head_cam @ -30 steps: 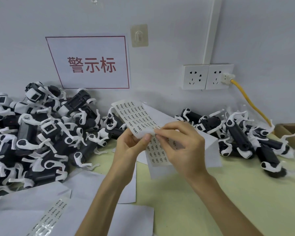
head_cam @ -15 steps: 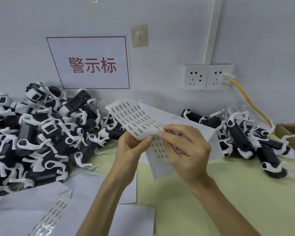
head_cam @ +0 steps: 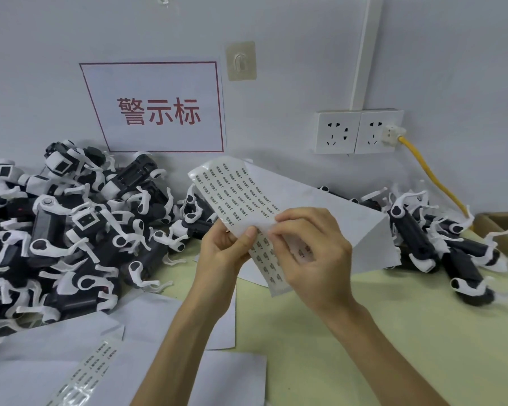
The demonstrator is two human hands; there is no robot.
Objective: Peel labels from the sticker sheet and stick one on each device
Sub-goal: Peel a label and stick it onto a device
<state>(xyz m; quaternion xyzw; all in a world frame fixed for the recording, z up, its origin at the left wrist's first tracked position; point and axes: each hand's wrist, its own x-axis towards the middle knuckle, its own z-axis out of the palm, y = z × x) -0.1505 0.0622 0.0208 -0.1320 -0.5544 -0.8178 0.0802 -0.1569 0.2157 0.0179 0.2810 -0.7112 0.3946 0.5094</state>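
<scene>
A pale wall fills the upper half of the view, and a yellowish table fills the lower half. At nine o'clock a big heap of black-and-white devices lies against the wall, and a smaller heap lies at three o'clock. Loose white paper covers the table from seven to six o'clock, and one more sheet of paper stands tilted behind the hands. A white sign with a red border and red characters hangs on the wall at eleven o'clock. The sticker sheet is held up in the air at the centre, above the table and between the two heaps; its top end leans towards eleven o'clock and it bends at the middle. The left hand grips the sheet at the bend, thumb on the front. The right hand, just beside it at four o'clock, has its fingers curled and pinches the sheet at the same bend; whether a label is lifted cannot be told. A double socket sits at two o'clock, with a yellow cable running down to the right. A spare sticker strip lies at seven o'clock, and a small hook is stuck up at twelve.
</scene>
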